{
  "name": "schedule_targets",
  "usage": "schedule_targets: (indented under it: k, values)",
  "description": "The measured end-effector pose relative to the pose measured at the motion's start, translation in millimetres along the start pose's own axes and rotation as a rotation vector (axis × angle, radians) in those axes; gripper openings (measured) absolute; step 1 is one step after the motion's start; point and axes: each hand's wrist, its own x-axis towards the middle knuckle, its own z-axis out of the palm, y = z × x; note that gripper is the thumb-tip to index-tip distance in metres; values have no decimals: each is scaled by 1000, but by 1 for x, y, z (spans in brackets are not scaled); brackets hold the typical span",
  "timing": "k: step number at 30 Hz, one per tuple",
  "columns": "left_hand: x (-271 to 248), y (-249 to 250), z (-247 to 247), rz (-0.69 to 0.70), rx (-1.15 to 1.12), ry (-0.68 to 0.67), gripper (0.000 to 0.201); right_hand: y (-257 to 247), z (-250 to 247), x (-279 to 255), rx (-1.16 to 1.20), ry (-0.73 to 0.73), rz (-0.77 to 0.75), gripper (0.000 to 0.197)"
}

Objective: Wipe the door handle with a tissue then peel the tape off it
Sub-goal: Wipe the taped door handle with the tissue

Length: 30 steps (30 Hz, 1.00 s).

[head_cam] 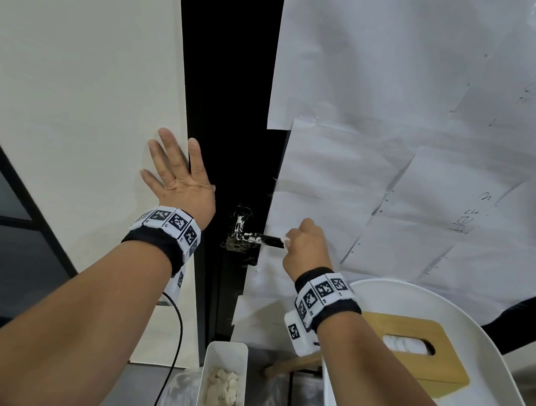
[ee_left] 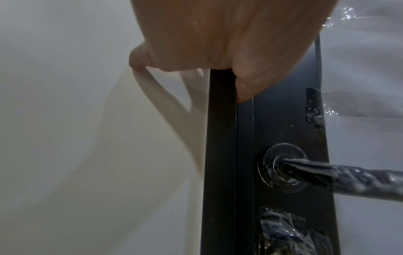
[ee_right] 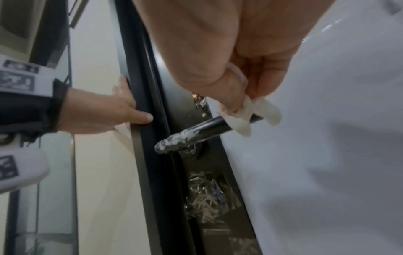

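A black lever door handle [head_cam: 258, 238] [ee_right: 196, 133] [ee_left: 340, 176] sticks out of the dark door frame, with crinkled clear tape and white smears along it. My right hand [head_cam: 305, 247] [ee_right: 240, 96] pinches a white tissue [ee_right: 250, 115] [head_cam: 286, 239] wrapped over the handle's free end. My left hand [head_cam: 177, 174] [ee_right: 109, 112] [ee_left: 218, 43] lies flat with spread fingers on the cream wall beside the frame, thumb on the black edge. More crumpled tape [ee_right: 205, 195] [ee_left: 292, 231] covers the lock plate below the handle.
White paper sheets [head_cam: 412, 151] cover the door to the right. Below stand a white bin [head_cam: 223, 382] with used wads, a white chair [head_cam: 489, 371] carrying a wooden tissue box [head_cam: 410, 344], and a black cable [head_cam: 174, 341] under my left wrist.
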Motion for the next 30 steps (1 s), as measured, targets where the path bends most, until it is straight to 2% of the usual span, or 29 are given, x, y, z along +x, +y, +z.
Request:
schedule_targets:
  k: [3,7,9,11,14,18,22,24,27,30]
  values:
    - [0,1,-1,-9,-4,-3,79,-17,7,0,18,33,-81,22]
    - [0,1,-2,-9,26,-56,80,-33,7,3,107,-31,-197,25]
    - [0,1,-2,-6,35,-63,81,-26,0,6,135,27,-168,27]
    - [1,1,-3,3,32,-61,80,-13,-6,9,157,110,-66,24]
    - [0,0,-2,0,21,-61,78,-2,-6,7,80,83,12,26]
    - [0,4,-4,-13,24,-70,74,-13,5,-2,15,25,-31,36]
    - [0,0,-1,-5,40,-70,80,-25,6,1,117,-26,-135,34]
    - [1,0,-2,-5,31,-71,79,-21,1,1,169,29,-131,35]
    - [1,2,-4,-5,17,-66,73,-3,-5,0,179,157,8,32]
    - [0,2,-3,-4,25,-57,78,6,-2,-2,144,117,76,29]
